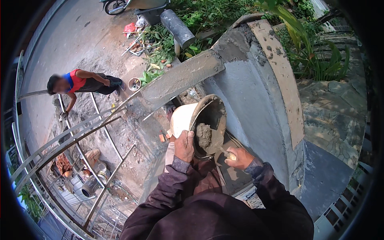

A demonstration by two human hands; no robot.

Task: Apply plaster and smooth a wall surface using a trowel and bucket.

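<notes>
A white bucket (182,120) is tilted toward my right, its mouth smeared with grey mortar. Inside lies a lump of wet mortar (204,135). My left hand (185,146) grips the near side of the bucket's rim, thumb over the edge. In my right hand (240,159) is a trowel (231,156), held by its pale yellowish handle. The trowel's metal part points toward the bucket's lower edge and is hard to make out. Beyond my right hand rises a smooth grey plastered surface (252,104), bordered by a mortar-spotted board (276,72).
A mortar-covered ledge (184,78) runs left from the plastered surface. Metal rails (84,136) stand at the left, where another person (86,82) grasps one below. Debris and containers (94,184) lie under the rails. A dark pipe (178,29) and plants are at the back.
</notes>
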